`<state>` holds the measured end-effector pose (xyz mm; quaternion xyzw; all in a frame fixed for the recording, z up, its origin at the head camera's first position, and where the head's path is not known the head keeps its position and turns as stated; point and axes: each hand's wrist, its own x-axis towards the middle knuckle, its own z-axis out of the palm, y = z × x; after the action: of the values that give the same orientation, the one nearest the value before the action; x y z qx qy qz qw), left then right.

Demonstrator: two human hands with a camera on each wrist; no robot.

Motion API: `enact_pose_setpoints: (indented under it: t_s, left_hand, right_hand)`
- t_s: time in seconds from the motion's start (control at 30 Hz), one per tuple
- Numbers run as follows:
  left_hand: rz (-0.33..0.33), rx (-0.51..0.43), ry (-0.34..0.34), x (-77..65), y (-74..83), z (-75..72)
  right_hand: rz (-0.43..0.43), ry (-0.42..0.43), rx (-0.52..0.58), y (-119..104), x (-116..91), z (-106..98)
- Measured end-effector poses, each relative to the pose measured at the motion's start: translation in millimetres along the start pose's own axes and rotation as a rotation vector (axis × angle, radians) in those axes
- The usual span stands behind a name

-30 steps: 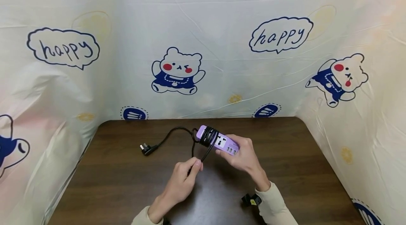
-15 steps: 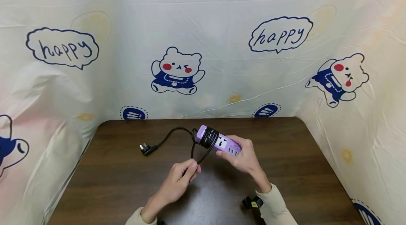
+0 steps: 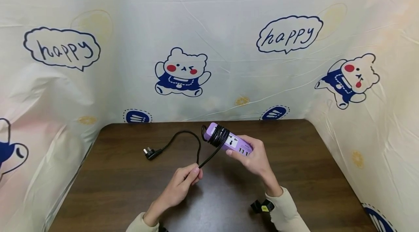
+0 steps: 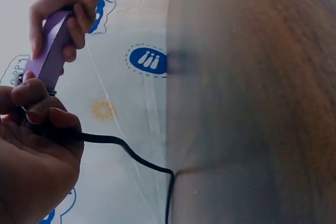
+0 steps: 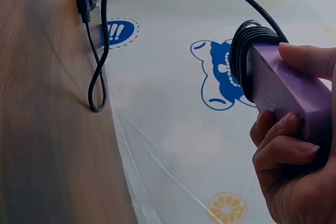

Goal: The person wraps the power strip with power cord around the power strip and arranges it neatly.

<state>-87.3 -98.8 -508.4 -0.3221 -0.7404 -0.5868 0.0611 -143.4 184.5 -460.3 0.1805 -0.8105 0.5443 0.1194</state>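
A purple power strip (image 3: 243, 146) with white sockets is tilted above the table, its near end gripped by my right hand (image 3: 256, 155). Several turns of black cord (image 3: 219, 136) are wound round its far end. My left hand (image 3: 179, 185) pinches the cord a short way off, between thumb and curled fingers. From that hand the cord runs up to the coil on one side and loops away to a black plug (image 3: 151, 153) on the other. In the right wrist view the wound turns (image 5: 247, 56) sit bunched at the strip's end.
The dark wooden table (image 3: 114, 192) spreads under both hands. A pale curtain (image 3: 229, 90) printed with bears stands along its back edge and both sides. A small black device (image 3: 262, 206) is at my right wrist.
My left hand has drawn left and slightly down with the cord. The power strip has risen a little to the right, and the cord between them is stretched straighter. The plug has barely moved.
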Motion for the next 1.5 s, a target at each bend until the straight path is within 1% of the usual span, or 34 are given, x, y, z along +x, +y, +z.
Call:
enact_pose_setpoints:
  t_s: [0.17, 0.37, 0.47, 0.57, 0.73, 0.83, 0.93, 0.97, 1.03, 1.17, 1.23, 1.27, 1.33, 1.43, 1.5]
  left_hand:
    - [-0.030, -0.017, -0.022, -0.8, -7.0, -0.2]
    - [-0.078, -0.066, -0.042, 1.1, -15.3, -1.6]
    - [-0.093, -0.065, -0.051, 4.0, -18.0, -2.1]
    - [-0.104, -0.044, -0.056, 8.2, -19.8, -1.1]
    - [-0.136, 0.013, -0.047, 15.8, -24.9, 2.1]
    - [-0.167, 0.042, -0.046, 19.5, -28.9, 3.4]
    - [-0.200, 0.033, -0.042, 20.9, -31.5, 3.8]
    - [-0.207, 0.027, -0.034, 20.7, -32.0, 3.9]
    - [-0.207, 0.024, 0.009, 20.2, -33.3, 3.8]
    - [-0.157, 0.039, 0.147, 19.7, -35.6, 3.9]
    - [-0.124, 0.036, 0.185, 19.8, -37.2, 3.5]
    - [-0.103, 0.030, 0.187, 20.0, -37.9, 3.1]
    - [-0.045, -0.002, 0.160, 20.3, -39.9, 1.9]
    - [0.066, -0.061, 0.114, 20.2, -42.5, -0.7]
    - [0.142, -0.084, 0.091, 19.8, -44.1, -2.2]
  right_hand:
    - [0.000, -0.031, 0.031, -4, 0, 0]
    - [-0.018, -0.085, 0.076, -11, -3, 1]
    - [-0.041, -0.115, 0.106, -14, -4, 3]
    - [-0.062, -0.139, 0.135, -16, -5, 5]
    - [-0.080, -0.176, 0.165, -21, -8, 7]
    - [-0.085, -0.193, 0.169, -22, -9, 8]
    - [-0.086, -0.209, 0.174, -24, -11, 9]
    - [-0.086, -0.214, 0.175, -25, -12, 9]
    - [-0.091, -0.222, 0.176, -27, -13, 8]
    - [-0.117, -0.230, 0.184, -31, -13, 5]
    - [-0.128, -0.231, 0.197, -31, -12, 2]
    - [-0.134, -0.229, 0.204, -31, -11, 1]
    - [-0.140, -0.225, 0.221, -30, -10, -2]
    - [-0.138, -0.220, 0.238, -29, -9, -5]
    - [-0.137, -0.215, 0.242, -28, -9, -6]
